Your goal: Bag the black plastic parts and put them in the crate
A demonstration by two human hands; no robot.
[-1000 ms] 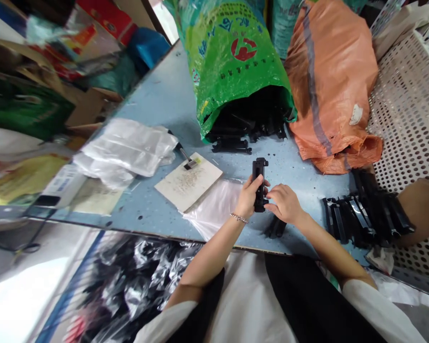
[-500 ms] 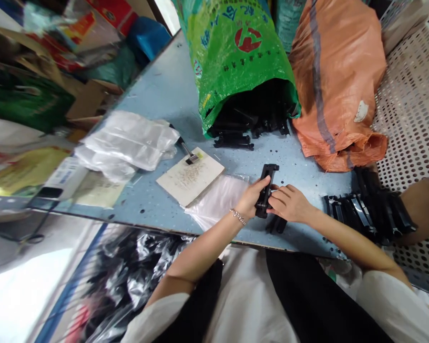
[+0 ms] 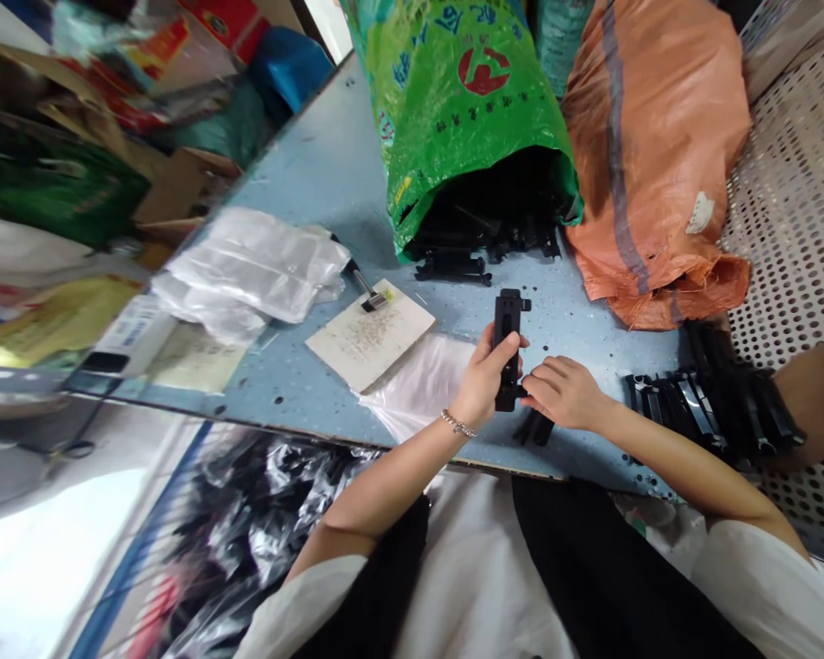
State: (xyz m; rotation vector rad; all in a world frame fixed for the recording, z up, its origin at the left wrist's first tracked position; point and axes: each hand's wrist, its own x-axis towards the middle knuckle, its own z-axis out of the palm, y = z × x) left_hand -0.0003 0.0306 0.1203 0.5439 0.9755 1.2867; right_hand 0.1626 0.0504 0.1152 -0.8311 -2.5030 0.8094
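My left hand [image 3: 479,380] is wrapped round a long black plastic part [image 3: 507,316] and holds it nearly upright above the table, thumb across its front. The part has a slot down its face and a small knob sticking out at its top right. My right hand [image 3: 564,392] is closed, its fingertips pinching the part's lower right edge; what exactly they grip there is hidden. Below the hands another black piece [image 3: 539,428] lies on the table. Left of the hands is a flat clear plastic bag [image 3: 418,380], partly under a pale board [image 3: 367,340].
A green sack [image 3: 481,119] lies open with black parts spilling out. Beside it slumps an orange sack [image 3: 659,165]. More black parts [image 3: 700,407] are lined up at right, near a perforated metal panel [image 3: 789,220]. Clear bags [image 3: 254,265] and a brush [image 3: 371,297] lie on the left.
The black plastic part has turned more upright, its front now facing me, and has risen slightly. My right fingers have stayed at its lower right edge. The view has shifted slightly.
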